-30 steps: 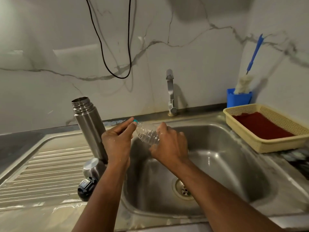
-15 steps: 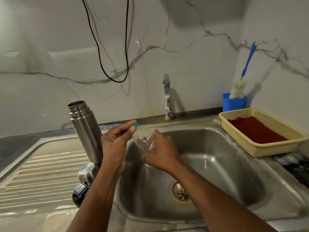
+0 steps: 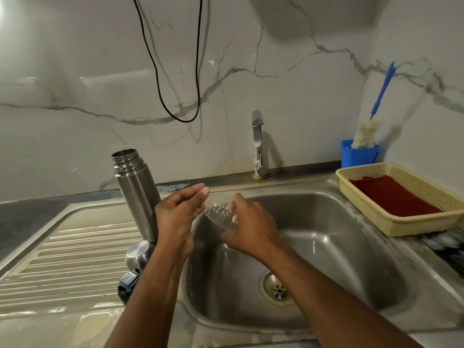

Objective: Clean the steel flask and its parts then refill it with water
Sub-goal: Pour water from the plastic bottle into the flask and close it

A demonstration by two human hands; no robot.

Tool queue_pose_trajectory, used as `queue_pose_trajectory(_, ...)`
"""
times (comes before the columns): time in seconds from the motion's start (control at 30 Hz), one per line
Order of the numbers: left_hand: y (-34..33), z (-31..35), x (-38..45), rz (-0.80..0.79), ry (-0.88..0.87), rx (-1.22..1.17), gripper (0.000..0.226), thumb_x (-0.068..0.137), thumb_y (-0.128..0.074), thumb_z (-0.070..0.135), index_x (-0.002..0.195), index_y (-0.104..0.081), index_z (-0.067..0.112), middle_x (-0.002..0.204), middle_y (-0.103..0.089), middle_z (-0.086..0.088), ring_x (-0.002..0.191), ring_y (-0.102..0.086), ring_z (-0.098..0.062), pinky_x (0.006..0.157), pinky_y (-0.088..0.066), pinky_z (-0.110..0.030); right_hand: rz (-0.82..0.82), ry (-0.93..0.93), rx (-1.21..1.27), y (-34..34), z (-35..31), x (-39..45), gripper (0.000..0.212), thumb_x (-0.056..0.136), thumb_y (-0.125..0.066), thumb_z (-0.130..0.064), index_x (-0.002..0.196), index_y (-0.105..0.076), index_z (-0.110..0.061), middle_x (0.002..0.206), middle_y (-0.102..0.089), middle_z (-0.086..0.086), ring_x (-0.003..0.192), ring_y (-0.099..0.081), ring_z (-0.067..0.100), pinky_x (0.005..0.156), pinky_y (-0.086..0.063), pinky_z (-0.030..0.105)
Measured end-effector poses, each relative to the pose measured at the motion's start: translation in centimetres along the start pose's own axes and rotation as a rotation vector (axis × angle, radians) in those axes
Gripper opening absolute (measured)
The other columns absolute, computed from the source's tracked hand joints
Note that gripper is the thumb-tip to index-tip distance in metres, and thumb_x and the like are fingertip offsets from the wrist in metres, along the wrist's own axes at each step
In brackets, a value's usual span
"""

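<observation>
Steel flask (image 3: 137, 192) stood upright and uncapped on the ribbed drainboard (image 3: 62, 247), just left of the sink (image 3: 339, 247), its threaded mouth open. Touching its base lay a rounded steel cap (image 3: 138, 254), and nearer the camera a black stopper piece (image 3: 128, 283) lay on the wet steel. Over the basin, the right hand (image 3: 247, 228) held its fingers curled round a small clear plastic bottle (image 3: 218, 216), tilted with its neck towards the left hand (image 3: 179, 214). That hand's fingers were stretched out straight past the neck; whether it pinched a bottle cap could not be told, since the palm hid the neck. No water ran from the tap (image 3: 258, 144), and the bottle brush (image 3: 371, 121) stood untouched in its blue holder (image 3: 357, 156) at the back corner. Judging by the dismantled, wet-looking parts, the washing seemed done or nearly so, while the refill appeared not yet begun: water had still to go into the flask, and stopper and cap to go back on.
</observation>
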State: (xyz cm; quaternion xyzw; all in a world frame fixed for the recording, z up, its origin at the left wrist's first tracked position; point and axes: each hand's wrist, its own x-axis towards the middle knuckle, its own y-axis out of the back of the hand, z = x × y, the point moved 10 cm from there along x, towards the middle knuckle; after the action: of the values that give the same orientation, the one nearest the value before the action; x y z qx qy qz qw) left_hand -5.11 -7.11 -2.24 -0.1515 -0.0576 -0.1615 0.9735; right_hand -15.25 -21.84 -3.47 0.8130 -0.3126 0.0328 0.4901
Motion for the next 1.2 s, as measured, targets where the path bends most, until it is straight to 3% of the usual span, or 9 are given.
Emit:
queue_pose_trajectory(0.1, -1.4, 0.3, -0.1, -0.133, -0.035, 0.000, 0.023, 0.091, -0.071, 0.000, 0.113, -0.078, 0.006, 0.102, -0.080, -0.007, 0.096, -0.073, -0.018, 0.086, -0.059, -0.029, -0.151, -0.073, 0.325, -2.2, 0.9, 0.1, 0.049, 0.053, -0.086, -0.040, 0.095, -0.064, -0.029, 0.090, -0.072, -0.009, 0.079, -0.070, 0.010, 0.068, -0.063, 0.036)
queue_pose_trajectory(0.17, -2.4, 0.6, -0.4, -0.205, -0.041, -0.010, 0.028, 0.098, -0.061, -0.004, 0.121, -0.074, 0.004, 0.114, -0.079, -0.009, 0.105, -0.072, -0.016, 0.087, -0.058, -0.025, -0.253, -0.051, 0.542, -3.0, 0.2, -0.2, 0.033, 0.059, -0.087, -0.023, 0.087, -0.068, -0.025, 0.079, -0.073, -0.008, 0.071, -0.069, 0.007, 0.065, -0.060, 0.033)
queue_pose_trajectory(0.3, -2.4, 1.2, -0.5, -0.193, -0.041, -0.099, 0.031, 0.099, -0.056, -0.002, 0.123, -0.072, 0.005, 0.119, -0.077, -0.013, 0.114, -0.072, -0.021, 0.095, -0.057, -0.035, -0.290, -0.039, 0.716, -3.1, -0.7, -0.5, 0.031, 0.062, -0.085, -0.011, 0.088, -0.071, -0.019, 0.077, -0.072, -0.002, 0.068, -0.067, 0.011, 0.064, -0.055, 0.036)
queue_pose_trajectory(0.5, 0.1, 0.4, -0.9, 0.102, -0.085, -0.054, 0.042, 0.072, -0.091, 0.022, 0.104, -0.078, -0.001, 0.098, -0.079, -0.019, 0.094, -0.078, -0.029, 0.095, -0.061, -0.046, -0.040, -0.107, 0.318, -1.6, -0.2, -0.3, 0.053, 0.055, -0.084, -0.037, 0.101, -0.060, -0.030, 0.090, -0.072, -0.010, 0.078, -0.071, 0.012, 0.068, -0.063, 0.035)
queue_pose_trajectory(0.7, -0.2, -0.8, -1.2, 0.137, -0.048, -0.037, 0.042, 0.075, -0.089, 0.033, 0.099, -0.080, -0.001, 0.092, -0.080, -0.014, 0.093, -0.078, -0.027, 0.096, -0.061, -0.047, 0.006, -0.108, 0.094, -0.9, -0.2, -0.3, 0.059, 0.063, -0.086, -0.042, 0.111, -0.054, -0.031, 0.099, -0.070, -0.005, 0.087, -0.070, 0.023, 0.065, -0.053, 0.030)
queue_pose_trajectory(0.8, -0.5, -1.0, -0.7, 0.068, -0.025, -0.079, 0.041, 0.077, -0.086, 0.032, 0.097, -0.080, -0.004, 0.096, -0.079, -0.022, 0.096, -0.076, -0.036, 0.097, -0.060, -0.051, -0.169, -0.117, 0.394, -2.2, 0.0, -0.1, 0.054, 0.051, -0.084, -0.039, 0.099, -0.067, -0.024, 0.089, -0.075, -0.006, 0.081, -0.072, 0.018, 0.069, -0.061, 0.037)
queue_pose_trajectory(0.87, -0.4, -1.3, -0.5, 0.043, 0.013, -0.077, 0.042, 0.077, -0.086, 0.032, 0.096, -0.079, -0.005, 0.098, -0.078, -0.024, 0.097, -0.076, -0.036, 0.100, -0.058, -0.053, -0.409, -0.123, 0.694, -4.2, -0.8, -0.8, 0.031, 0.055, -0.082, -0.021, 0.084, -0.073, -0.015, 0.078, -0.076, 0.005, 0.069, -0.071, 0.021, 0.063, -0.059, 0.043)
queue_pose_trajectory(1.0, -1.5, -1.9, -1.0, -0.056, 0.111, -0.090, 0.030, 0.083, -0.081, 0.028, 0.094, -0.079, -0.001, 0.100, -0.077, -0.020, 0.094, -0.075, -0.030, 0.102, -0.057, -0.052, -0.730, -0.145, 0.983, -5.1, -1.4, -2.6, 0.021, 0.067, -0.070, -0.001, 0.088, -0.067, -0.001, 0.075, -0.068, 0.022, 0.065, -0.064, 0.030, 0.054, -0.048, 0.030)
queue_pose_trajectory(1.2, -1.8, -0.9, -1.5, -0.027, -0.017, -0.068, 0.026, 0.091, -0.078, 0.024, 0.100, -0.078, 0.000, 0.096, -0.078, -0.013, 0.090, -0.074, -0.025, 0.087, -0.062, -0.039, -0.670, -0.110, 0.998, -4.6, -1.4, -1.8, 0.018, 0.077, -0.080, -0.006, 0.093, -0.071, -0.008, 0.083, -0.068, 0.015, 0.078, -0.066, 0.030, 0.074, -0.055, 0.039)
